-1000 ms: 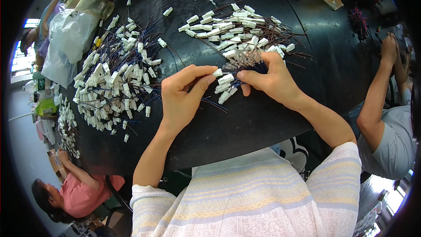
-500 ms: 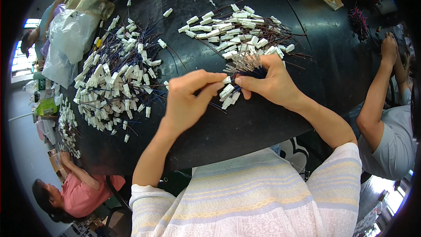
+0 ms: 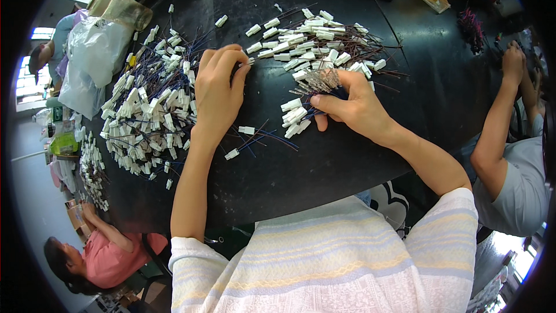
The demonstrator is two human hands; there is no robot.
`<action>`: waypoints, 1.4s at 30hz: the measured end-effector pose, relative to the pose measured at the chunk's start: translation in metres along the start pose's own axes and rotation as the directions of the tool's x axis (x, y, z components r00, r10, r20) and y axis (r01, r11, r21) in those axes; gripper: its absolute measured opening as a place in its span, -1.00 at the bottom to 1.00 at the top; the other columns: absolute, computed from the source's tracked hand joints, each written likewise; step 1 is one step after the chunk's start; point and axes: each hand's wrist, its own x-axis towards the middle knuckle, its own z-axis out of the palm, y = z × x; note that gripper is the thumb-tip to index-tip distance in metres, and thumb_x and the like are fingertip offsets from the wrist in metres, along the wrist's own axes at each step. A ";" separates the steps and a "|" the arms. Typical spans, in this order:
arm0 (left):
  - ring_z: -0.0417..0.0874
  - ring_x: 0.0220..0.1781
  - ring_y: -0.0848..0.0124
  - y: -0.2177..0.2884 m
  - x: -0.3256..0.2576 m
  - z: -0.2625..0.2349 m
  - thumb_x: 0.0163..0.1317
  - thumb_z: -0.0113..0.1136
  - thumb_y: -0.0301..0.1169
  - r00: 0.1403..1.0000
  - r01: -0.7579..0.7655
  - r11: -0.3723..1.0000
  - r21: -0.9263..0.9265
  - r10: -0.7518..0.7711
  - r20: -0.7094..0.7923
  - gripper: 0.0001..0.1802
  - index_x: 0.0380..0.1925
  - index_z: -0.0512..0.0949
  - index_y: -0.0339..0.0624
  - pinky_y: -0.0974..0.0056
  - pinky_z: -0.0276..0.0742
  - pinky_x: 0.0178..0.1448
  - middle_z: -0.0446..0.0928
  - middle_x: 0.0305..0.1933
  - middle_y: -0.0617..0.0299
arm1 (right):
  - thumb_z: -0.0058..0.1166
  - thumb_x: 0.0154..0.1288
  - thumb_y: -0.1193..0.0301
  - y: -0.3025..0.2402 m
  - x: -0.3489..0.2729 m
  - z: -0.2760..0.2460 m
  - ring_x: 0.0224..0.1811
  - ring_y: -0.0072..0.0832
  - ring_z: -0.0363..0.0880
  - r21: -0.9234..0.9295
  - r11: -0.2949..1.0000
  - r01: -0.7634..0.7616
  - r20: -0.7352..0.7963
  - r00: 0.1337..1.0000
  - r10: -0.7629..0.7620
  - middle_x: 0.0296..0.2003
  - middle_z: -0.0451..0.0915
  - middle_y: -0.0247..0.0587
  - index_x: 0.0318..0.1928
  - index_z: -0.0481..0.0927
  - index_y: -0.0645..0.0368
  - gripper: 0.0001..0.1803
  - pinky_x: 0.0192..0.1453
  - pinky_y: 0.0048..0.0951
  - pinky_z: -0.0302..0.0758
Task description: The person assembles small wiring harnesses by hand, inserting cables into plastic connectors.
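my right hand (image 3: 360,103) is closed on a bundle of dark wires, thumb across it. from that grip the bundle's white connectors (image 3: 294,118) stick out leftward and a little toward me, side by side, and its bare silvery terminals (image 3: 317,83) fan out to the left, on the far side of the thumb. my left hand (image 3: 218,84) is well apart from it, above the worktop (image 3: 284,182), fingertips drawn close together; a pale bit shows at them, but i cannot tell whether i am gripping a connector.

so the bundle lies to the right of my left hand and slightly nearer me, its connector ends facing that hand. the far pile (image 3: 313,36) starts just beside my left fingertips and runs right, past my right hand's far side, with most connectors to the left and wires trailing right. the left pile (image 3: 145,107) is just beside my left hand, far nearer to it than to my right. between my hands, toward me, a few loose wires (image 3: 263,134) lie crossed, two with connectors on.
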 end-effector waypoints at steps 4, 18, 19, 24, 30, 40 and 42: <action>0.49 -0.41 0.60 0.032 -0.016 -0.010 0.08 0.21 -0.53 0.888 0.456 0.714 -0.531 -0.409 0.212 -0.89 -0.36 0.54 -0.28 0.52 0.34 -0.40 0.53 -0.40 0.27 | 0.03 0.11 0.51 0.002 0.001 -0.002 -0.59 -0.66 0.46 -0.042 0.998 0.050 0.015 0.999 -0.049 -0.69 0.53 -0.30 -0.44 0.52 0.28 -0.92 -0.42 -0.62 0.32; 0.56 -0.24 0.52 0.045 -0.026 -0.016 0.17 0.14 -0.52 0.749 0.639 0.173 -0.749 -0.359 0.556 -0.80 -0.23 0.52 -0.44 0.48 0.46 -0.12 0.56 -0.30 0.17 | 0.07 0.08 0.52 0.007 0.001 0.000 -0.63 -0.65 0.48 -0.012 0.997 0.078 0.010 0.997 -0.078 -0.68 0.52 -0.30 -0.45 0.52 0.28 -0.93 -0.50 -0.62 0.36; 0.56 -0.23 0.51 0.045 -0.026 -0.016 0.18 0.13 -0.53 0.752 0.637 0.179 -0.750 -0.358 0.553 -0.80 -0.23 0.52 -0.43 0.48 0.46 -0.13 0.56 -0.30 0.17 | 0.07 0.08 0.52 0.007 0.001 0.000 -0.63 -0.65 0.48 -0.012 0.997 0.078 0.009 0.997 -0.077 -0.68 0.52 -0.30 -0.45 0.52 0.28 -0.93 -0.50 -0.62 0.36; 0.55 -0.28 0.56 0.048 -0.025 -0.014 0.17 0.14 -0.53 0.781 0.613 0.275 -0.741 -0.352 0.516 -0.82 -0.24 0.55 -0.41 0.51 0.45 -0.19 0.57 -0.33 0.20 | 0.09 0.05 0.53 0.010 0.001 -0.002 -0.62 -0.65 0.48 -0.072 0.993 0.090 0.012 0.996 -0.089 -0.67 0.52 -0.30 -0.47 0.52 0.29 -0.93 -0.49 -0.61 0.37; 0.52 -0.37 0.64 0.053 -0.031 -0.005 0.14 0.18 -0.52 0.802 0.592 0.363 -0.719 -0.353 0.482 -0.83 -0.27 0.59 -0.37 0.56 0.42 -0.31 0.59 -0.40 0.24 | 0.09 0.05 0.54 0.008 -0.001 -0.001 -0.62 -0.66 0.47 -0.107 0.978 0.177 0.049 0.984 -0.173 -0.67 0.52 -0.31 -0.46 0.53 0.29 -0.94 -0.50 -0.60 0.37; 0.48 -0.40 0.65 0.050 -0.015 -0.015 0.13 0.17 -0.54 0.743 0.666 0.465 -0.584 -0.336 0.579 -0.85 -0.29 0.61 -0.35 0.56 0.39 -0.28 0.57 -0.39 0.29 | 0.09 0.06 0.52 0.015 0.002 -0.004 -0.61 -0.68 0.46 -0.090 0.978 0.186 0.081 0.981 -0.179 -0.67 0.52 -0.34 -0.45 0.54 0.28 -0.93 -0.48 -0.60 0.35; 0.43 -0.44 0.60 0.027 -0.009 -0.005 0.09 0.20 -0.50 0.885 0.466 0.654 -0.596 -0.337 0.322 -0.82 -0.27 0.61 -0.27 0.49 0.36 -0.36 0.58 -0.33 0.29 | 0.09 0.08 0.51 0.012 0.002 -0.001 -0.59 -0.68 0.46 -0.092 0.982 0.162 0.045 0.986 -0.159 -0.67 0.53 -0.34 -0.44 0.55 0.28 -0.93 -0.45 -0.62 0.35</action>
